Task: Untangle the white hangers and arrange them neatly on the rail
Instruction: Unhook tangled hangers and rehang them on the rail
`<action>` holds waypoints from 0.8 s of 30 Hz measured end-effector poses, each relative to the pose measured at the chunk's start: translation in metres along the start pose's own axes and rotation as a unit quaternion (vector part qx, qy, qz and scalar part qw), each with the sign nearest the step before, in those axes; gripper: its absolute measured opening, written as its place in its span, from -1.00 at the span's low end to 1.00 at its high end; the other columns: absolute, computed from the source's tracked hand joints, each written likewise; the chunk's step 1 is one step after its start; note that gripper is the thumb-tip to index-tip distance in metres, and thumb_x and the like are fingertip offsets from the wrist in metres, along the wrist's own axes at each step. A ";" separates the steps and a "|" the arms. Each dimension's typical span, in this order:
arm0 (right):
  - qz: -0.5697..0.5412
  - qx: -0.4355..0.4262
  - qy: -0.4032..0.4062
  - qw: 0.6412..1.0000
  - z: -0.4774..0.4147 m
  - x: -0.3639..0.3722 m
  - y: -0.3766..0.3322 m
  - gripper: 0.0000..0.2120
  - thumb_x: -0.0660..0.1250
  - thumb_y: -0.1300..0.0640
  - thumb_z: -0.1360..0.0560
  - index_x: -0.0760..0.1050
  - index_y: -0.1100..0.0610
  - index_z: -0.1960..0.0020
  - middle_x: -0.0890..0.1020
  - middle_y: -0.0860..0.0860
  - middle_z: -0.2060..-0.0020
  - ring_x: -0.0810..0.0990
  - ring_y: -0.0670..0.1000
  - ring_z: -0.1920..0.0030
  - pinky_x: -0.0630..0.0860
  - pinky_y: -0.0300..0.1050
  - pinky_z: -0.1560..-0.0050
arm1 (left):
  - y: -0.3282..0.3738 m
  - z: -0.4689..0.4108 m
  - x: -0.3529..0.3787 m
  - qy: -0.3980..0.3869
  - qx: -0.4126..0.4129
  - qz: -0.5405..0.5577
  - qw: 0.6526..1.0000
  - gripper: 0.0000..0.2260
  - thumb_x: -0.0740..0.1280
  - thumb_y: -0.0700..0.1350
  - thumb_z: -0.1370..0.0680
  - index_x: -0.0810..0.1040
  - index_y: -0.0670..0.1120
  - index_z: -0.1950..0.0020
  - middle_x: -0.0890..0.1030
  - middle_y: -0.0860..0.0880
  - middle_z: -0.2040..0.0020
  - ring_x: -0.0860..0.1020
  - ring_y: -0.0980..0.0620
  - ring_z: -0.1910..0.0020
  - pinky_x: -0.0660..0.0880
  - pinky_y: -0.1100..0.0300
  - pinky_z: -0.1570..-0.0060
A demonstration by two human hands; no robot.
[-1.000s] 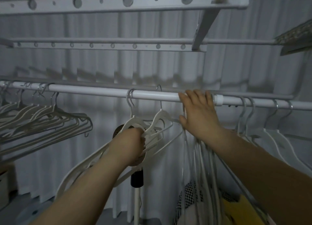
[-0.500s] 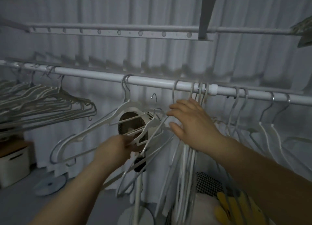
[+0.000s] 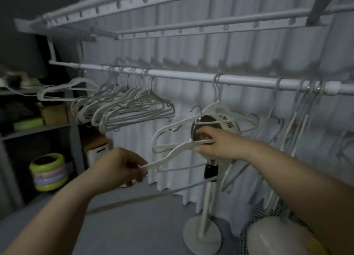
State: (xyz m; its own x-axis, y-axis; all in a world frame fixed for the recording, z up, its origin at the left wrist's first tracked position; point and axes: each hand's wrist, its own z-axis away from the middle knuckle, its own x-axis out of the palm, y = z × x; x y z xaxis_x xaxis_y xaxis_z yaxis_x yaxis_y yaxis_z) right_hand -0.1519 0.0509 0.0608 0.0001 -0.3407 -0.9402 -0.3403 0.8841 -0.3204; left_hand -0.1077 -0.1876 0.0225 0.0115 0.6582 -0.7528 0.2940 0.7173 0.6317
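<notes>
Here the left hand [image 3: 122,166] pinches one tip of a white hanger [image 3: 168,155] held below the rail [image 3: 191,77]; the right hand [image 3: 216,143] grips its middle, fingers blurred, hiding part of the fan [image 3: 224,119] behind

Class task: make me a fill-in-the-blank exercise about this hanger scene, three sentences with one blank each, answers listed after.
1. The ____ hand pinches the low end of the white hanger.
2. The right hand grips the same hanger, and the fan stands ____ that hand, farther from the camera.
3. The bunched hangers on the rail are touched by ____ hand.

Missing words: left; behind; neither.
</notes>
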 end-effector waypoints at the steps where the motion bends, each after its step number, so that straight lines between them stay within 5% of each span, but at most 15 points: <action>1: -0.056 -0.001 -0.017 0.998 -0.004 0.005 -0.010 -0.49 0.32 -0.03 -0.47 0.33 0.08 -0.36 0.52 -0.03 -0.16 0.46 -0.06 -0.19 0.36 -0.24 -0.22 | -0.007 0.005 -0.008 -0.013 0.001 0.012 1.000 -0.82 0.38 -0.17 -0.45 0.58 0.10 0.29 0.61 0.19 0.51 0.52 0.27 0.52 0.42 0.46 0.48; 5: -0.168 -0.020 -0.049 0.984 -0.013 0.022 -0.049 -0.80 0.34 0.12 -0.47 0.60 0.21 -0.02 0.52 -0.17 0.40 0.46 -0.29 0.41 0.38 -0.48 0.34 | -0.042 0.027 -0.035 -0.036 -0.015 0.074 0.997 -0.70 0.42 -0.23 -0.41 0.62 0.12 0.44 0.60 0.14 0.53 0.52 0.27 0.53 0.36 0.45 0.56; 7: -0.187 -0.026 -0.061 0.980 -0.015 0.032 -0.069 -0.81 0.33 0.16 -0.48 0.60 0.29 0.12 0.48 -0.14 0.55 0.41 -0.24 0.53 0.35 -0.39 0.42 | -0.061 0.037 -0.048 -0.032 -0.024 0.108 0.993 -0.65 0.42 -0.27 -0.40 0.62 0.12 0.48 0.60 0.12 0.54 0.51 0.26 0.55 0.39 0.45 0.56; 9: -0.198 -0.041 -0.068 0.977 -0.014 0.043 -0.088 -0.81 0.30 0.20 -0.50 0.56 0.16 0.28 0.48 -0.15 0.61 0.40 -0.23 0.55 0.32 -0.37 0.44 | -0.080 0.043 -0.055 -0.016 -0.024 0.111 0.993 -0.62 0.40 -0.29 -0.40 0.61 0.14 0.50 0.59 0.13 0.55 0.51 0.28 0.55 0.41 0.50 0.51; 12: -0.237 -0.047 -0.053 0.969 -0.011 0.061 -0.111 -0.76 0.28 0.25 -0.50 0.53 0.05 0.31 0.48 -0.09 0.54 0.39 -0.19 0.55 0.33 -0.35 0.48 | -0.103 0.047 -0.057 0.050 -0.022 0.040 0.998 -0.88 0.36 -0.18 -0.46 0.65 0.01 0.08 0.57 0.21 0.40 0.51 0.32 0.41 0.39 0.51 0.40; 14: -0.261 -0.033 -0.042 0.964 -0.005 0.071 -0.120 -0.78 0.28 0.26 -0.51 0.55 0.08 0.28 0.48 -0.07 0.55 0.40 -0.18 0.58 0.36 -0.37 0.54 | -0.118 0.047 -0.057 0.126 -0.023 0.025 0.991 -0.75 0.32 -0.14 -0.50 0.55 -0.07 -0.17 0.53 0.15 0.18 0.45 0.29 0.28 0.34 0.43 0.31; 17: -0.290 0.010 -0.021 0.957 0.003 0.084 -0.128 -0.78 0.25 0.26 -0.52 0.55 0.14 0.27 0.49 -0.07 0.61 0.44 -0.18 0.62 0.42 -0.37 0.56 | -0.120 0.047 -0.058 0.184 -0.011 0.093 0.979 -0.75 0.29 -0.18 -0.52 0.53 -0.14 -0.19 0.52 0.01 0.09 0.47 0.18 0.22 0.35 0.32 0.22; 19: -0.311 0.047 -0.002 0.949 0.009 0.088 -0.132 -0.77 0.23 0.26 -0.54 0.51 0.17 0.28 0.49 -0.05 0.63 0.47 -0.17 0.62 0.45 -0.37 0.56 | -0.114 0.048 -0.052 0.136 0.012 0.116 0.984 -0.78 0.28 -0.16 -0.52 0.55 -0.13 -0.15 0.56 0.00 0.13 0.53 0.15 0.21 0.40 0.30 0.14; 24: -0.304 0.099 0.027 0.947 0.022 0.091 -0.140 -0.72 0.18 0.23 -0.57 0.42 0.18 0.32 0.53 0.00 0.60 0.54 -0.15 0.61 0.48 -0.34 0.57 | -0.078 0.060 -0.034 -0.086 0.059 0.157 0.982 -0.82 0.22 0.07 -0.51 0.51 0.04 -0.02 0.60 0.09 0.27 0.52 0.24 0.48 0.43 0.40 0.47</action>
State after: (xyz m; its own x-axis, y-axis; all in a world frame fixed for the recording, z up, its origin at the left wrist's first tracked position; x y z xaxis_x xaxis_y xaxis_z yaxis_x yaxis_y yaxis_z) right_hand -0.0838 -0.0969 0.0174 0.0907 -0.8171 -0.5693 -0.1101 0.5600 -0.8212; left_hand -0.0736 -0.2802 -0.0122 0.2777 0.7865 -0.5516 0.3585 0.4478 0.8191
